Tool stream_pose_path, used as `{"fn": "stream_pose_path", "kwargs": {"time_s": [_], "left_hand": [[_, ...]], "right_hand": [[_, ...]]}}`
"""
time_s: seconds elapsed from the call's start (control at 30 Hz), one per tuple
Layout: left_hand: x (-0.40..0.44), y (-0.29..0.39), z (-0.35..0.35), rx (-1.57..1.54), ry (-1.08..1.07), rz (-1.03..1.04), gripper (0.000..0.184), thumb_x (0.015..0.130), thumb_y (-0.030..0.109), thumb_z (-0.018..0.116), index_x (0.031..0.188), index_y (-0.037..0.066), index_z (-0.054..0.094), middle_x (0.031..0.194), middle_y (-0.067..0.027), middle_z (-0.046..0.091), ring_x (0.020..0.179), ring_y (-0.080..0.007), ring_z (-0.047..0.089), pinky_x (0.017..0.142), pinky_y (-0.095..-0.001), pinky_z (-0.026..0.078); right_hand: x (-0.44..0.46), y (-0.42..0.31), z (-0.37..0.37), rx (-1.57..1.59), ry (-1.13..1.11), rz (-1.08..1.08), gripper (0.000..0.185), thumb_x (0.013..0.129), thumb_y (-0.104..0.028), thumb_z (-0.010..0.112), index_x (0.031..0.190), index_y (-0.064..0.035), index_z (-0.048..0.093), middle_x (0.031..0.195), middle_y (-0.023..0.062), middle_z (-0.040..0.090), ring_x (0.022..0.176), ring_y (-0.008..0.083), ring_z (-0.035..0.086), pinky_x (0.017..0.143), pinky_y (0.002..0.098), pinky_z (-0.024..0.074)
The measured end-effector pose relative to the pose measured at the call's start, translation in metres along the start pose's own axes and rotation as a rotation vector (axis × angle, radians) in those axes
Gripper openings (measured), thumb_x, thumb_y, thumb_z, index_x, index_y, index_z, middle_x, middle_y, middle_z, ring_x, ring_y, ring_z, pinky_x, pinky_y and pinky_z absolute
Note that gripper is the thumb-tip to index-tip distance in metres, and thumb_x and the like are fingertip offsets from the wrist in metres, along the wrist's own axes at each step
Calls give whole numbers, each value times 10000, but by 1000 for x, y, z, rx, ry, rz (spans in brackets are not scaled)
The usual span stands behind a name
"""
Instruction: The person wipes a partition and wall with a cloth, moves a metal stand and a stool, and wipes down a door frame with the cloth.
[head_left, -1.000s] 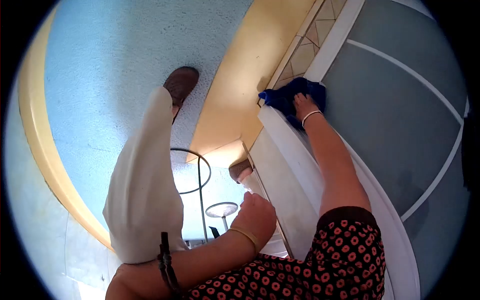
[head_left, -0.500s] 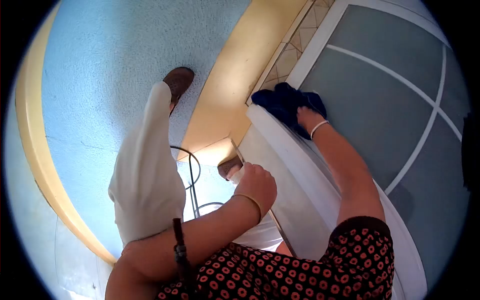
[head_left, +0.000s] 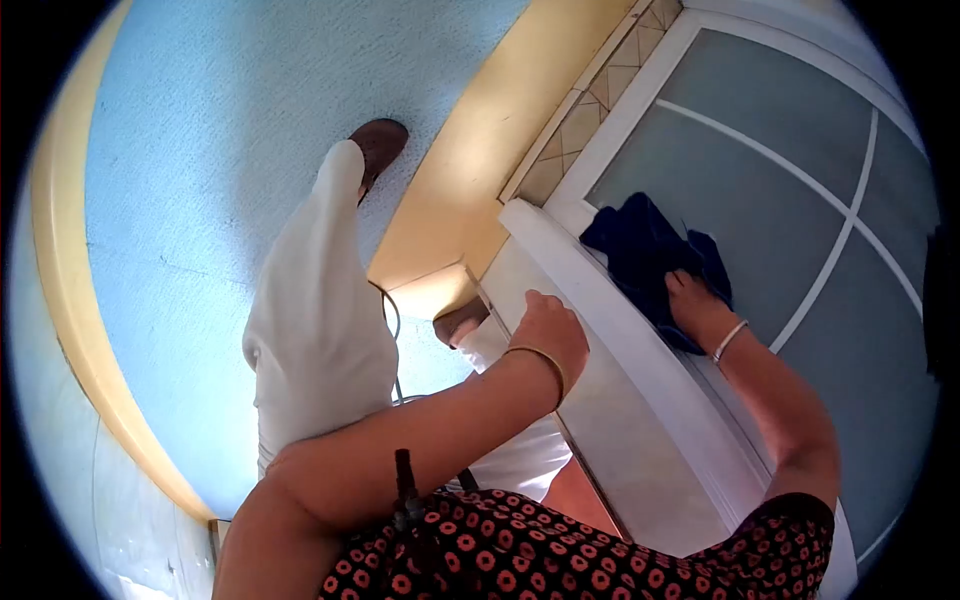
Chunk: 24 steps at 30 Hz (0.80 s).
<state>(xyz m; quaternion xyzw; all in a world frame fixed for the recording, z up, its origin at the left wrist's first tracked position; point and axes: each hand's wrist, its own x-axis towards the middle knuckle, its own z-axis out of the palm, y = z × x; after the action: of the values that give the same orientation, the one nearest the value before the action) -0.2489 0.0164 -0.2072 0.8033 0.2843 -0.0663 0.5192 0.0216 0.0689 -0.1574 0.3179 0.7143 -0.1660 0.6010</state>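
A crumpled dark blue cloth (head_left: 645, 260) lies against a frosted glass panel (head_left: 740, 150) with a white frame. My right hand (head_left: 697, 305) is closed on the cloth's lower right part and presses it to the glass beside the frame's edge. My left hand (head_left: 550, 335) is curled closed in front of a pale, smooth panel (head_left: 640, 430), left of the cloth. Its back faces me, so the inside of the fingers is hidden, and I cannot tell whether it touches the panel.
A white ledge (head_left: 600, 300) runs along the glass. My light trouser leg (head_left: 325, 290) and brown shoe (head_left: 380, 150) extend over a blue textured surface (head_left: 200, 150). A yellow band (head_left: 480, 130) borders it. Thin dark curved metal (head_left: 395, 330) shows behind my left arm.
My right hand and the cloth have moved right and downward over the glass. My left hand has shifted right and slightly up, away from the pale panel's edge.
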Motion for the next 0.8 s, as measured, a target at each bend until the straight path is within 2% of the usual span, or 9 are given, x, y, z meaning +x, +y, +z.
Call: {"fn": "stream_pose_path", "kwargs": {"time_s": [0.17, 0.3, 0.4, 0.53, 0.6, 0.67, 0.7, 0.77, 0.8], "left_hand": [[2, 1, 2, -8, -89, -32, 184, 803, 168, 510, 876, 71, 649, 862, -72, 631, 875, -229, 578, 777, -363, 402], [0, 4, 16, 42, -3, -63, 186, 814, 187, 491, 846, 86, 645, 816, -64, 619, 838, -227, 576, 786, -366, 397], [4, 10, 16, 32, -148, -44, 224, 837, 185, 487, 945, 87, 658, 916, -61, 623, 937, -231, 548, 825, -401, 366], [4, 15, 14, 22, -175, -34, 215, 837, 193, 480, 914, 92, 654, 856, -58, 617, 866, -223, 549, 790, -375, 372], [4, 11, 12, -65, -223, -19, 183, 825, 190, 489, 879, 43, 583, 877, -124, 581, 881, -253, 542, 835, -418, 381], [3, 9, 10, -49, -239, -43, 195, 826, 187, 492, 900, 29, 578, 889, -124, 577, 887, -257, 541, 839, -422, 382], [2, 10, 12, -45, -266, -56, 209, 827, 184, 494, 920, 16, 574, 902, -125, 573, 893, -262, 539, 843, -426, 382], [-5, 7, 20, -18, -206, -33, 224, 827, 176, 495, 950, 6, 573, 905, -127, 573, 897, -269, 538, 842, -426, 383], [-6, 6, 23, 11, -134, -12, 242, 827, 167, 497, 979, -5, 573, 908, -128, 573, 901, -275, 537, 840, -426, 384]], "right_hand": [[88, 0, 36, 241, 64, 56, 357, 822, -40, 411, 1170, 23, 463, 1146, 181, 478, 1073, 331, 487, 926, 376, 419], [165, 4, 100, 178, 178, -25, 340, 849, -60, 372, 1161, 42, 461, 1188, 153, 480, 1080, 311, 486, 922, 350, 411], [206, -8, 91, 349, 76, 160, 345, 836, -72, 400, 1152, 36, 483, 1197, 123, 470, 1144, 277, 427, 951, 330, 387], [241, -16, 94, 216, 32, -66, 320, 848, -105, 431, 1142, -14, 515, 1212, 110, 454, 1194, 253, 367, 989, 325, 348], [250, -15, 90, 98, -22, -184, 302, 849, -131, 462, 1127, -32, 533, 1207, 108, 454, 1199, 252, 358, 998, 325, 337], [273, -3, 112, 66, 163, -417, 291, 843, -167, 496, 1097, -53, 579, 1196, 150, 506, 1100, 316, 511, 960, 374, 403], [283, 4, 117, 73, 165, -416, 291, 843, -167, 496, 1097, -53, 579, 1196, 150, 506, 1100, 316, 511, 960, 374, 403], [289, 16, 91, 243, -27, -76, 344, 776, -267, 618, 1057, -71, 584, 1191, 87, 478, 1166, 259, 417, 955, 346, 394], [283, 32, 70, 302, -9, 38, 371, 770, -256, 622, 1088, -69, 583, 1220, 113, 494, 1126, 290, 475, 933, 367, 423]]}}
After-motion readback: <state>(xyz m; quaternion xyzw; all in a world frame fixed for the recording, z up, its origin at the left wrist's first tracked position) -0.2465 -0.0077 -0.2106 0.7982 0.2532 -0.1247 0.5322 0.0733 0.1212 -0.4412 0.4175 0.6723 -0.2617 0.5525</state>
